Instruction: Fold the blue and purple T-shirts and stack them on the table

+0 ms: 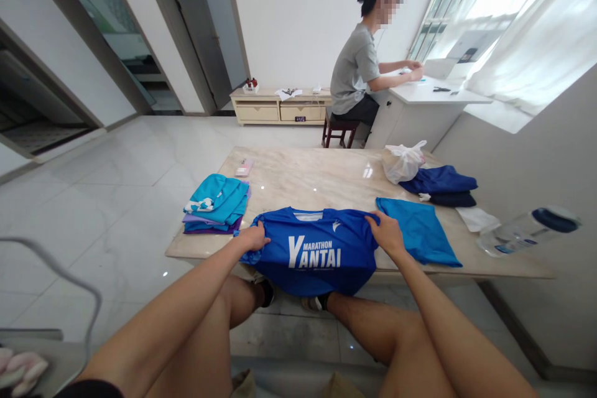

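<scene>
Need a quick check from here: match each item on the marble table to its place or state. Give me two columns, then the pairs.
Items:
1. Royal-blue Yantai Marathon T-shirt
2. Folded stack of teal and purple clothes
3. Crumpled white plastic bag
4. Light-blue garment

Places or states:
A. Behind the folded navy clothes, far right
B. Lying flat, right of the T-shirt
C. Held at the shoulders by the left hand and right hand
D. Piled on the table's left side

Pairs: 1C, 2D, 3A, 4B

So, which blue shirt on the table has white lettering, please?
The royal-blue Yantai Marathon T-shirt; the lighter blue shirt beside it shows no print.
</scene>
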A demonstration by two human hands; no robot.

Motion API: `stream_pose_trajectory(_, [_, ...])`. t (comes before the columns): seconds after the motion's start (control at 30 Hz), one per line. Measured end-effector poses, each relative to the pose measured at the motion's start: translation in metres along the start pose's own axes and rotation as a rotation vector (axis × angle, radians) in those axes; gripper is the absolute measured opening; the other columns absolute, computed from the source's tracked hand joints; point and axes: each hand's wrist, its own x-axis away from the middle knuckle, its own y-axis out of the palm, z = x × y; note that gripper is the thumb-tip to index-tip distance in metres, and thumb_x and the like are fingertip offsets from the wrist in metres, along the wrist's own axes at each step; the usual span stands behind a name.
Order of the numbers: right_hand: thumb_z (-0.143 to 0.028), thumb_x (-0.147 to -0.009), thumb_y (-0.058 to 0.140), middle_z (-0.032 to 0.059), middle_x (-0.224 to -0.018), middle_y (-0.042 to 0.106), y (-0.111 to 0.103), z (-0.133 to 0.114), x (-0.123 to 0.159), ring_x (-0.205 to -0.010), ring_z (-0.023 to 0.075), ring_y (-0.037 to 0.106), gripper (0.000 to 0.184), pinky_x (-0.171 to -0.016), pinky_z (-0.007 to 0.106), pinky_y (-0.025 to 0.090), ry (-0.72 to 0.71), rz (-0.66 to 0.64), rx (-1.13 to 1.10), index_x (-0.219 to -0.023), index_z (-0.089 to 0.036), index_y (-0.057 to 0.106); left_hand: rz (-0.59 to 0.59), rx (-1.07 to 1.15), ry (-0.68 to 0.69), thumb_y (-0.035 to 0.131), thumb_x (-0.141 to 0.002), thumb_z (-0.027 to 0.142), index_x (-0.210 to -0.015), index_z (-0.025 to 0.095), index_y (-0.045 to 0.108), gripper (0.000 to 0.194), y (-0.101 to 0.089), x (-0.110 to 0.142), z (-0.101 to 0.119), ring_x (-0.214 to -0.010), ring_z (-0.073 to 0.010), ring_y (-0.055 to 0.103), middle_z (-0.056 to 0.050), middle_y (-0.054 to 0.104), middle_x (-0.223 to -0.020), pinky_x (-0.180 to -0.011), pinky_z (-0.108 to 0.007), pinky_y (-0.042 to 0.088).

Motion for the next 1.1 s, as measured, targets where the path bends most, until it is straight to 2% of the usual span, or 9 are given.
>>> stream_pose_trajectory(0.07, [-0.053,-0.11,0.045,0.0206,-0.125,0.081,-0.003,0.008,-0.002,-0.119,0.0386,0.075,0.054,-0.097,0.044,0.058,0.153,0.08,0.009,-0.136,-0.018,0.078,0.028,0.009,-0.024,0.056,-0.106,0.049,-0.172,0.005,0.034,0.082,0.0,-0.005,0.004,-0.146,-0.0412,0.062,-0.031,0.061,-0.157,-0.115,-0.043,0.052])
stream_pose_trajectory(0.13, [-0.059,-0.105,0.056,0.0223,-0.121,0.081,-0.003,0.02,-0.003,-0.117,0.0413,0.076,0.054,-0.093,0.045,0.059,0.204,-0.046,0.042,-0.125,-0.016,0.082,0.042,0.024,-0.04,0.057,-0.106,0.052,-0.171,0.004,0.037,0.083,0.001,-0.008,0.008,-0.145,-0.0424,0.062,-0.032,0.061,-0.157,-0.115,-0.044,0.052])
stream_pose_trajectory(0.27, [-0.049,-0.089,0.08,0.0151,-0.097,0.085,0.0,0.045,-0.002,-0.102,0.0361,0.08,0.03,-0.085,0.037,0.058,0.063,-0.349,0.025,-0.09,-0.019,0.085,0.038,0.056,-0.041,0.063,-0.1,0.063,-0.172,0.008,0.037,0.094,0.005,-0.012,0.012,-0.143,-0.046,0.063,-0.032,0.062,-0.155,-0.114,-0.05,0.053])
stream_pose_trajectory(0.37, [-0.048,-0.091,0.074,0.0097,-0.09,0.084,-0.003,0.053,-0.002,-0.093,0.0304,0.079,0.028,-0.081,0.034,0.056,-0.013,-0.251,-0.044,-0.084,-0.022,0.08,0.018,0.077,-0.031,0.069,-0.093,0.071,-0.174,0.01,0.035,0.107,0.006,-0.013,0.013,-0.142,-0.0478,0.064,-0.033,0.063,-0.154,-0.114,-0.052,0.053])
stream_pose_trajectory(0.5, [-0.05,-0.1,0.06,0.0126,-0.101,0.083,-0.007,0.049,-0.003,-0.101,0.0312,0.077,0.035,-0.085,0.035,0.056,0.0,-0.059,-0.045,-0.1,-0.02,0.078,-0.024,0.088,-0.033,0.071,-0.09,0.075,-0.175,0.005,0.03,0.117,0.002,-0.014,0.015,-0.142,-0.0474,0.064,-0.035,0.063,-0.153,-0.115,-0.052,0.053])
stream_pose_trajectory(0.73, [-0.043,-0.098,0.068,0.0194,-0.121,0.081,-0.006,0.025,0.002,-0.118,0.039,0.075,0.032,-0.093,0.043,0.057,0.189,-0.203,0.216,-0.114,-0.019,0.083,0.011,0.117,-0.02,0.074,-0.086,0.075,-0.174,0.008,0.034,0.118,0.006,-0.015,0.013,-0.142,-0.0488,0.064,-0.033,0.061,-0.155,-0.113,-0.051,0.054])
stream_pose_trajectory(0.93, [-0.052,-0.112,0.042,0.0222,-0.123,0.077,-0.02,-0.014,-0.002,-0.119,0.0396,0.072,0.054,-0.098,0.049,0.056,0.275,0.173,0.166,-0.145,-0.021,0.071,0.018,0.148,-0.033,0.065,-0.098,0.058,-0.174,0.003,0.03,0.1,0.008,-0.02,0.005,-0.146,-0.0456,0.061,-0.034,0.058,-0.158,-0.116,-0.05,0.052])
stream_pose_trajectory(1.03, [-0.034,-0.108,0.048,0.0283,-0.138,0.07,-0.017,-0.029,0.003,-0.133,0.0434,0.063,0.052,-0.105,0.052,0.053,0.207,0.157,0.275,-0.152,-0.011,0.063,0.033,0.158,-0.024,0.058,-0.103,0.05,-0.175,0.002,0.024,0.093,0.007,-0.018,0.004,-0.149,-0.0417,0.06,-0.034,0.055,-0.161,-0.118,-0.046,0.051])
stream_pose_trajectory(1.1, [-0.028,-0.106,0.048,0.0282,-0.147,0.064,-0.006,-0.04,0.012,-0.141,0.0418,0.057,0.053,-0.112,0.05,0.05,0.055,0.072,0.348,-0.153,-0.009,0.061,0.037,0.155,-0.014,0.061,-0.102,0.05,-0.176,0.001,0.017,0.099,0.008,-0.014,0.007,-0.15,-0.0425,0.058,-0.035,0.053,-0.163,-0.118,-0.046,0.051])
